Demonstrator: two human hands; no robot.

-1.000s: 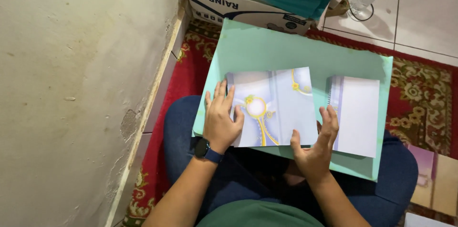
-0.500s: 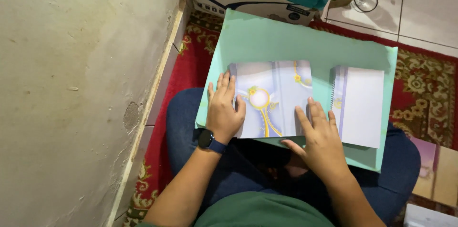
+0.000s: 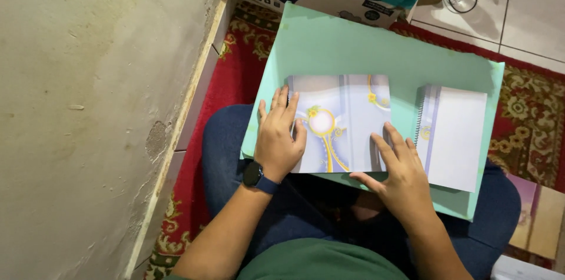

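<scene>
left hand (image 3: 279,138): bare, dark smartwatch (image 3: 253,175) with navy strap at wrist, 7 o'clock of the palm | right hand (image 3: 400,177): bare, no band | forearms: unsleeved | top: green | trousers: dark blue

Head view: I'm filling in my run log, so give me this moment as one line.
left hand: flat on patterned sheet | right hand: flat on its lower right edge | sheet: on green board | notebook: beside it

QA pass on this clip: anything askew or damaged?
Only small things: the wall has a chipped plaster patch low down, and the spiral notebook lies slightly tilted on the green sheet. Both hands lie flat on the patterned paper.
</scene>
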